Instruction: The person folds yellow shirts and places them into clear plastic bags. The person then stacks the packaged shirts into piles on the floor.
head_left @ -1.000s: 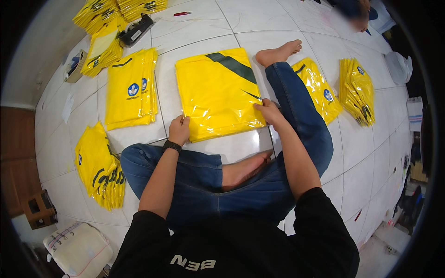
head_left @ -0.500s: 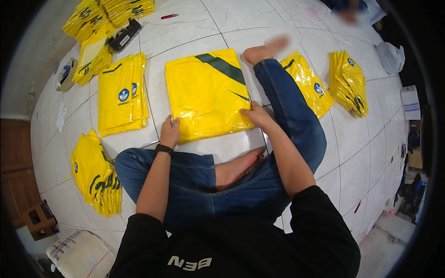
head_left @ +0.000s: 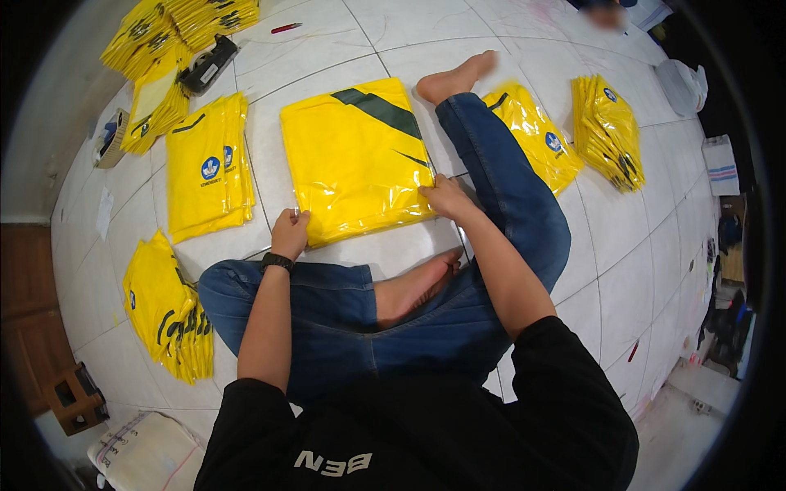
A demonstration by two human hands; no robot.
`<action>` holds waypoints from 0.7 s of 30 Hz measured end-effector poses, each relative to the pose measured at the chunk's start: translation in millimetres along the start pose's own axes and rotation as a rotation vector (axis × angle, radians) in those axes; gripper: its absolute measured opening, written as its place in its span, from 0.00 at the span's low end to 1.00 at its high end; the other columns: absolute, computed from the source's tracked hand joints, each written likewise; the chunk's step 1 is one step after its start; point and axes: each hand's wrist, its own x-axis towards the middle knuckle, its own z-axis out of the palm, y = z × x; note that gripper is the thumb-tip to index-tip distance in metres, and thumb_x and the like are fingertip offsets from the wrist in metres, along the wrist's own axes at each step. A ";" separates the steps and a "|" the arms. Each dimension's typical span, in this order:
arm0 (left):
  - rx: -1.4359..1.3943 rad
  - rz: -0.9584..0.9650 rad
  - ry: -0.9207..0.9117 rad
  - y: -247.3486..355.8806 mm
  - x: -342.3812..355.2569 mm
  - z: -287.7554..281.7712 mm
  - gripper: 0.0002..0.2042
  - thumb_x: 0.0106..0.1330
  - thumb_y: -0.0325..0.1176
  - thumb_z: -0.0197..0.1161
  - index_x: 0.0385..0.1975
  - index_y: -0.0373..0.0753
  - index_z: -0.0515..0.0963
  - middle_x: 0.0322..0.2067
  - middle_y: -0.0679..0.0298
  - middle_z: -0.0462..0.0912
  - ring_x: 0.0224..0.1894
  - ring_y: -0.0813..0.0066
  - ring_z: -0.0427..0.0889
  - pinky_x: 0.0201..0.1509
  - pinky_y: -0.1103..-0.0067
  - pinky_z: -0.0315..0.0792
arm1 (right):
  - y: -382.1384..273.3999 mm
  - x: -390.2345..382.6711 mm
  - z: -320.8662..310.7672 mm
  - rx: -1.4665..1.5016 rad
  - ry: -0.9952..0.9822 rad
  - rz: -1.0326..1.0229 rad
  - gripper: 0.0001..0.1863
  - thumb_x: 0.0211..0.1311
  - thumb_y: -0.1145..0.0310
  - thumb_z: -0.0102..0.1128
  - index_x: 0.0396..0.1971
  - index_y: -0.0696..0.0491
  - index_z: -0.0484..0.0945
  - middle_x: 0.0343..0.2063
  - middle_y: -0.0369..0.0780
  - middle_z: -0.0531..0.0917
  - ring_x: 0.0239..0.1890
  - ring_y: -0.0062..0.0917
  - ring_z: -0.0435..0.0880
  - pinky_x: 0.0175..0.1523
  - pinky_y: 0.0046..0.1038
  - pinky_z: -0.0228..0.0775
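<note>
A folded yellow shirt (head_left: 352,164) with a dark green stripe lies on the floor in front of me, inside a clear plastic bag. Its near left corner is pinched by my left hand (head_left: 290,235), which wears a black watch on the wrist. At the near right corner my right hand (head_left: 448,197) grips the bag's edge between thumb and fingers. To the left of it rests a stack of bagged yellow shirts (head_left: 196,184) with round blue emblems. More bagged shirts (head_left: 539,139) lie just beyond my bent right leg.
Fanned piles of bagged shirts lie at near left (head_left: 164,315), far right (head_left: 607,131) and far left (head_left: 155,102). Close to the far-left pile are a black tape dispenser (head_left: 210,65) and a woven basket (head_left: 112,139). A red cutter (head_left: 286,28) lies farther off.
The view has shifted slightly, so the things sit a little farther left. Both hands stay at the near corners of the bagged shirt; the left fingers have shifted slightly along its corner.
</note>
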 end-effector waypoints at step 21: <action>0.026 0.149 0.205 39.7 -28.2 -9.4 0.13 0.64 0.36 0.70 0.41 0.33 0.82 0.29 0.57 0.86 0.31 0.63 0.86 0.39 0.71 0.80 | 10.6 -10.9 -4.7 0.055 0.108 -0.118 0.24 0.61 0.59 0.67 0.51 0.60 0.79 0.45 0.54 0.86 0.51 0.46 0.85 0.57 0.41 0.75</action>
